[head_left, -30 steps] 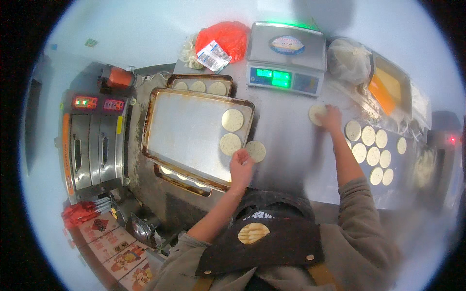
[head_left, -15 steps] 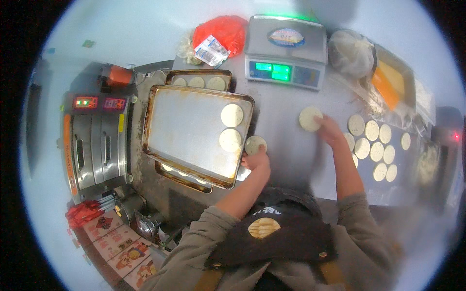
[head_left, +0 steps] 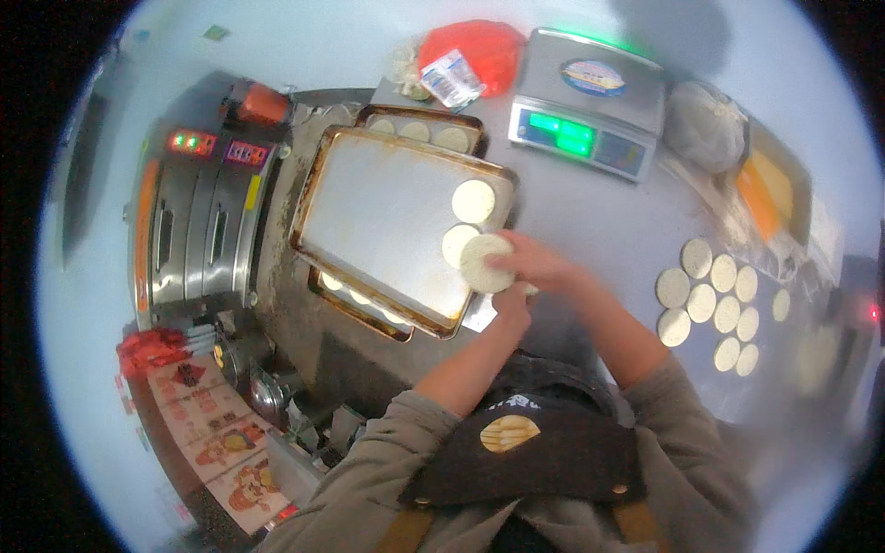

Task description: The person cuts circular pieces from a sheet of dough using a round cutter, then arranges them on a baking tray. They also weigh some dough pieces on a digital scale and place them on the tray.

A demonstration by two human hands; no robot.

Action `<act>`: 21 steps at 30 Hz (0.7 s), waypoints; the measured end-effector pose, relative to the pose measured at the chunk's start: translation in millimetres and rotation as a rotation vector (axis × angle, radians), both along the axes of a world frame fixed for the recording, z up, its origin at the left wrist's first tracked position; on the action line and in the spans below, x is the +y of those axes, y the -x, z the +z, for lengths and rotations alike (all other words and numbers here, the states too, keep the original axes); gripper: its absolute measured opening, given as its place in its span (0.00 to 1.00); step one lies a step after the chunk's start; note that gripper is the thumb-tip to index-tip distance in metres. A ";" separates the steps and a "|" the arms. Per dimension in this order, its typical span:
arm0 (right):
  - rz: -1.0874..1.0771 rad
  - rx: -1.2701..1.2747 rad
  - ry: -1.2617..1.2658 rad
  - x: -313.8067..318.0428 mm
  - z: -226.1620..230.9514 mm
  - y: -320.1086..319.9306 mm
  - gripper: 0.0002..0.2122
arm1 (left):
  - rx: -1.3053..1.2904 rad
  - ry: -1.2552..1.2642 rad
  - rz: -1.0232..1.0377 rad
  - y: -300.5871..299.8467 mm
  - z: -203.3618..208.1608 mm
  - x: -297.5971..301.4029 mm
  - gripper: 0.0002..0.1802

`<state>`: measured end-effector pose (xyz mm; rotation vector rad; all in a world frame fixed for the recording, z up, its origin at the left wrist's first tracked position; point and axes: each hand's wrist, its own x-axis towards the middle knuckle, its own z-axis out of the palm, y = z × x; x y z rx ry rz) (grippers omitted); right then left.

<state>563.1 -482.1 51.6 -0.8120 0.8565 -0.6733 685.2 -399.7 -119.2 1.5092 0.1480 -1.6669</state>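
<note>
Two pale discs [head_left: 473, 201] lay at the right edge of the upper tray [head_left: 378, 217], the rest of its surface bare; about eleven loose discs [head_left: 701, 302] sat at the right on the counter [head_left: 590, 207]. The right hand [head_left: 544, 263] had its fingers gripping a speckled disc [head_left: 484, 267] over the tray's right rim, hiding part of the nearer pale disc. The left hand [head_left: 513, 309] was just below, its fingers too covered to tell their grip.

The upper tray overlapped a far tray [head_left: 477, 136] and a near tray [head_left: 369, 320], both bearing discs. Beyond stood a scale [head_left: 590, 101], with a red bag [head_left: 489, 51] to its left and a clear bag [head_left: 705, 129] to its right.
</note>
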 end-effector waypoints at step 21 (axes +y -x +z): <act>-0.193 0.777 0.155 30.9 7.6 1.0 0.22 | -0.576 0.416 -0.862 -246.9 206.0 -63.4 0.16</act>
